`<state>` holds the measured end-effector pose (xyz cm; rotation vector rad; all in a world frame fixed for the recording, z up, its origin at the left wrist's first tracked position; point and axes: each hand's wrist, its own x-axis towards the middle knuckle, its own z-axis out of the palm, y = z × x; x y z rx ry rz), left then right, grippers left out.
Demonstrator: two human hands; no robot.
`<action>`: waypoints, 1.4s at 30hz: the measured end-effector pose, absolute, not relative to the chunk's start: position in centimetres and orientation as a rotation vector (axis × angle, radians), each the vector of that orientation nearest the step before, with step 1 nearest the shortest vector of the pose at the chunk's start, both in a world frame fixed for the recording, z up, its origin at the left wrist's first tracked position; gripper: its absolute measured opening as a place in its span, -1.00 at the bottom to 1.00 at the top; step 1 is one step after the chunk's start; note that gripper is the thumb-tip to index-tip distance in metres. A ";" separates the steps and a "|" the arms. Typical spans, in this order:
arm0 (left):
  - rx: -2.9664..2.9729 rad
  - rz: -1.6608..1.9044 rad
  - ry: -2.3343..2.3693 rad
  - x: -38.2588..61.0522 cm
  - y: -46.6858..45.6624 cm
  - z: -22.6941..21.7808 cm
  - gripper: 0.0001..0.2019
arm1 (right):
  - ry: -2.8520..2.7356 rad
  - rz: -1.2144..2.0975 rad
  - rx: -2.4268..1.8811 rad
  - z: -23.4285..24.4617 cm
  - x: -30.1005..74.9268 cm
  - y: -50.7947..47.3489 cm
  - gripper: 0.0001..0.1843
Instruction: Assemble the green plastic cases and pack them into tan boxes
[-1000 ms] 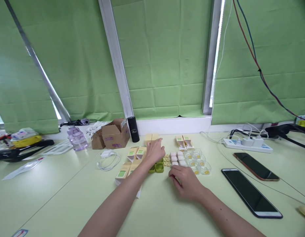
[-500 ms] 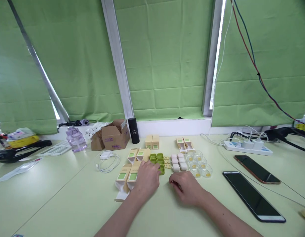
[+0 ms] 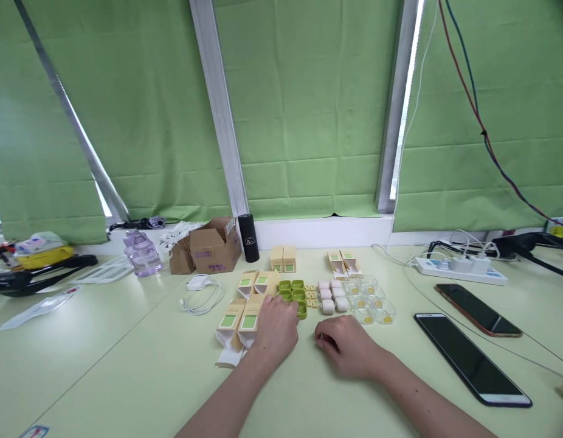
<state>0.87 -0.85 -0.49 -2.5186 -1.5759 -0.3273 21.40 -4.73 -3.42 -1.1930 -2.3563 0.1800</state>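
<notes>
My left hand (image 3: 278, 325) rests over the near left part of the small green open cases (image 3: 298, 295), fingers curled down and mostly hidden. It covers whatever lies beneath; what it holds, if anything, does not show. Just left of it lie cream cardboard boxes (image 3: 229, 316) with green labels, flaps open. My right hand (image 3: 348, 345) sits loosely closed on the table, with nothing visible in it. Ahead of that hand are rows of pale pink rounded cases (image 3: 327, 306), beside small yellow pieces (image 3: 311, 295). Clear plastic cases (image 3: 384, 312) with yellow spots stand to their right.
Two closed cream boxes (image 3: 283, 260) and two open ones (image 3: 344, 264) stand farther back. Behind are a brown carton (image 3: 215, 250), a black cylinder (image 3: 248, 238) and a purple bottle (image 3: 142, 252). A white cable (image 3: 202, 295) lies left; two phones (image 3: 473, 359) and a power strip (image 3: 461, 271) lie right.
The whole view has shifted slightly, so everything sits a little farther right and higher. Both hands keep nearly the same pose and place among the items.
</notes>
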 end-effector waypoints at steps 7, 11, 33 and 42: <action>-2.527 -0.333 -1.574 0.8 -0.4 -1.2 -0.87 | -2.334 0.171 -1.151 -3.5 21.6 -4.6 -0.83; -2.523 -0.323 -1.564 0.9 -0.4 -1.4 -0.82 | -2.317 0.168 -1.137 -3.6 21.6 -4.6 -0.83; -2.580 -0.425 -1.395 1.8 -2.0 -0.7 -0.75 | -2.016 -0.145 -1.235 -4.6 22.3 -2.7 -0.75; -2.590 -0.713 -1.108 2.2 -3.0 -0.9 -0.72 | -1.959 -0.043 -1.182 -4.1 22.1 -3.1 -0.45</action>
